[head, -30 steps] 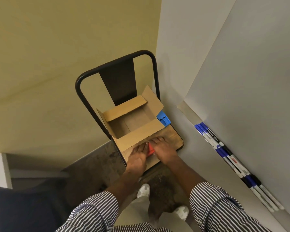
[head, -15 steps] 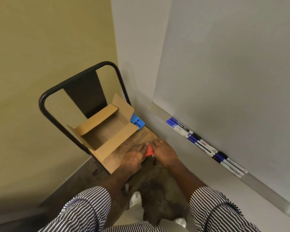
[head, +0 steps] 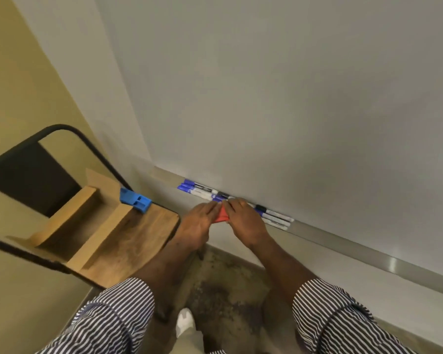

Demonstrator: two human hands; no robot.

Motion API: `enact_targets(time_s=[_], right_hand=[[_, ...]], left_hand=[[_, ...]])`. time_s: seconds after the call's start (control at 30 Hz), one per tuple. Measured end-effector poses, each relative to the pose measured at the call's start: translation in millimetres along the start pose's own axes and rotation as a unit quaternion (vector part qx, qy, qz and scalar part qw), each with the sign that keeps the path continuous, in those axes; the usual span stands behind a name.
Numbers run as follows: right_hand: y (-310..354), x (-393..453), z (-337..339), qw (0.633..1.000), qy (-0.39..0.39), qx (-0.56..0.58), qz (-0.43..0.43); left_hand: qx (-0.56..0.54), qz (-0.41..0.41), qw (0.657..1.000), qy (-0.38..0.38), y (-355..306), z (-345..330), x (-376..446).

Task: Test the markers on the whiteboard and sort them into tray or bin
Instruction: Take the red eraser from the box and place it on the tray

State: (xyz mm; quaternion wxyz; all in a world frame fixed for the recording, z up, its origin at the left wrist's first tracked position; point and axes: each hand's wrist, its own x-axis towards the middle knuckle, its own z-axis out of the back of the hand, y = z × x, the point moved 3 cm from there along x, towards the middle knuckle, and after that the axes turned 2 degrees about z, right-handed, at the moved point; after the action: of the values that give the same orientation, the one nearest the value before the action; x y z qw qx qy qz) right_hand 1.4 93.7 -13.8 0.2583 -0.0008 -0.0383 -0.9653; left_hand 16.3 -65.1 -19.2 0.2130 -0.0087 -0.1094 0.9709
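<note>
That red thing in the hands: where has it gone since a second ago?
Both hands, left and right, carried the red thing from the chair seat toward the markers on the whiteboard ledge. The box and blue block stayed on the chair.

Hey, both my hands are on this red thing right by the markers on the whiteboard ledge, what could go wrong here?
1. Both hands, left hand and right hand, work the red object right over the markers; a slip could knock some off the narrow tray.
2. The open cardboard box overhangs the chair seat; a bump might tip it.
</note>
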Motion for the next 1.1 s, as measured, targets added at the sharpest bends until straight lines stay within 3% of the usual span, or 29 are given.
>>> enact_targets(time_s=[0.27,0.5,0.83,1.1], right_hand=[[-80.3,-74.9,25.6,0.998,-0.043,-0.023,-0.039],[-149.1,-152.8,21.9,0.992,-0.053,-0.032,-0.11],[-238.3,-260.0,12.5,0.962,-0.043,-0.024,-0.27],[-265.1,-279.5,-10.7,0.954,-0.021,0.028,-0.298]], left_hand=[[-0.005,-0.083,0.996,-0.036,-93.8,1.3,37.6],[0.003,-0.177,0.984,-0.01,-179.5,-32.5,71.5],[0.031,-0.198,0.979,0.026,-292.9,-92.5,87.5],[0.05,-0.189,0.977,0.086,-324.4,-119.7,96.1]])
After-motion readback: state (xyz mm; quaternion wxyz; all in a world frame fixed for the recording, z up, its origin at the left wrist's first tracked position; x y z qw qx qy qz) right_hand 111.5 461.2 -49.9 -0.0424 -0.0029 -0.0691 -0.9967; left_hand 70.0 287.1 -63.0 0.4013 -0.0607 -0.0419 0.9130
